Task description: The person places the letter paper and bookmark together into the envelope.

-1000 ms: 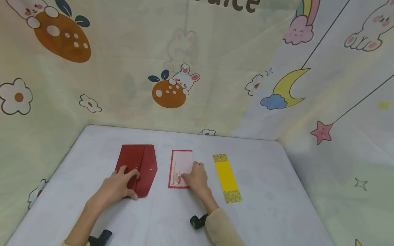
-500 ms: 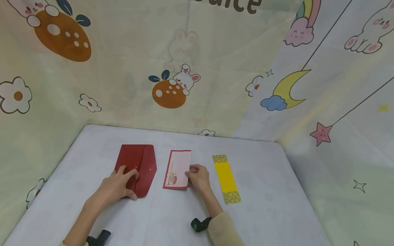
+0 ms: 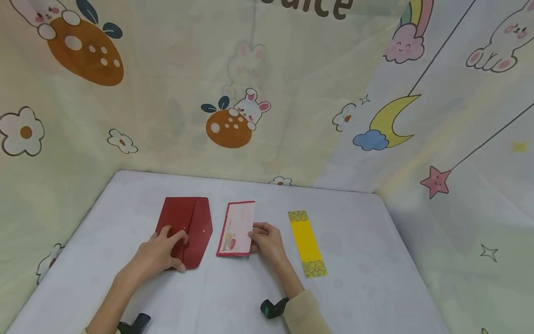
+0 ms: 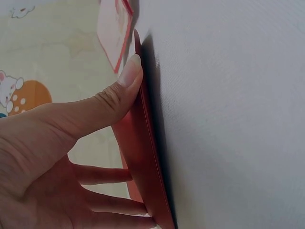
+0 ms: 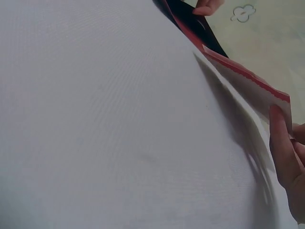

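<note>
A red envelope (image 3: 198,234) with a flap lies at the left of the table. My left hand (image 3: 156,253) rests on it, fingers spread over its surface. In the left wrist view, the thumb (image 4: 125,78) touches the edge of the envelope (image 4: 140,152) and the fingers are fairly straight. My right hand (image 3: 269,241) pinches the right edge of a pale pink card (image 3: 239,227) with a red border and a small printed picture. The right wrist view has this card (image 5: 252,90) tilted up off the table, between thumb and fingers, its far corner near the envelope.
A yellow strip (image 3: 306,239) with glittery gold ends lies right of my right hand. The white-covered table (image 3: 367,278) meets printed cloth walls (image 3: 167,116) at the back and sides. Dark devices (image 3: 273,307) are worn at both wrists.
My right hand has shifted from resting on the card to pinching its right edge. The card has moved left toward the envelope and lifted. My left hand has stayed in place.
</note>
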Motion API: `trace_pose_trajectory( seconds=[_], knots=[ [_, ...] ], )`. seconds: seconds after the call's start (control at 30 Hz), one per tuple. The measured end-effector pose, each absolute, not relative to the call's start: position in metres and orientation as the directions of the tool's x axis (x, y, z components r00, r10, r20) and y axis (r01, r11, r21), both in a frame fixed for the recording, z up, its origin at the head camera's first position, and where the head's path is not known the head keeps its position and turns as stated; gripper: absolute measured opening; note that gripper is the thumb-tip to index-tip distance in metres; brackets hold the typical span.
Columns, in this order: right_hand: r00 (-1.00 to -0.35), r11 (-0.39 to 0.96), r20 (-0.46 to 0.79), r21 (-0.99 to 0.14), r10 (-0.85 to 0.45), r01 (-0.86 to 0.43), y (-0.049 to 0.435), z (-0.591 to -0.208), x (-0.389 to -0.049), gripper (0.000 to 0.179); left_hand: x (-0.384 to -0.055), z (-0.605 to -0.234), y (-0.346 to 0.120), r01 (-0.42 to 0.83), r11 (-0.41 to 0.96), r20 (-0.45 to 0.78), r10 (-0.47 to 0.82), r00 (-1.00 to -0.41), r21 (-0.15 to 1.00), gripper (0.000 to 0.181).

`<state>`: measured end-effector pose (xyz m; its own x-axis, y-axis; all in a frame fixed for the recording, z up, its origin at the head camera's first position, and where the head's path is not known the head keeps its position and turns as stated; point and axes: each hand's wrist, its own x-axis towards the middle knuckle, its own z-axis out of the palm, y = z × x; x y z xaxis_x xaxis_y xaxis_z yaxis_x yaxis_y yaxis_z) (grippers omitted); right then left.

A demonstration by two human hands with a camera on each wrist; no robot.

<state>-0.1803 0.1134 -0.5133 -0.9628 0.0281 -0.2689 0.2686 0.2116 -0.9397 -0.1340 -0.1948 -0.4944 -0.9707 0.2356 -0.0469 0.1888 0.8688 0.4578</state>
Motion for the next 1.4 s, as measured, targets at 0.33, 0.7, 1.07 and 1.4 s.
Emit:
trace_pose_trajectory(
  seconds=[0.33, 0.7, 1.07, 1.4],
  knots=[
    [-0.974, 0.208, -0.227, -0.953, -0.018, 0.218, 0.102, -0.517, -0.18, 0.032, -0.134, -0.495, -0.193, 0.189, 0.874, -0.047, 0.235, -0.971, 0.448, 0.062],
    [-0.972, 0.195, -0.217, -0.961, -0.09, 0.197, 0.075, -0.513, -0.184, 0.032, -0.134, -0.495, -0.194, 0.191, 0.877, -0.056, 0.239, -0.969, 0.441, 0.062],
    [-0.963, 0.173, -0.221, -0.966, -0.153, 0.194, 0.055, -0.515, -0.187, 0.03, -0.135, -0.494, -0.194, 0.181, 0.881, -0.064, 0.231, -0.971, 0.438, 0.063],
    [-0.973, 0.171, -0.203, -0.968, -0.107, 0.183, 0.034, -0.521, -0.191, 0.025, -0.136, -0.494, -0.193, 0.145, 0.892, -0.117, 0.214, -0.97, 0.428, 0.063]
  ],
)
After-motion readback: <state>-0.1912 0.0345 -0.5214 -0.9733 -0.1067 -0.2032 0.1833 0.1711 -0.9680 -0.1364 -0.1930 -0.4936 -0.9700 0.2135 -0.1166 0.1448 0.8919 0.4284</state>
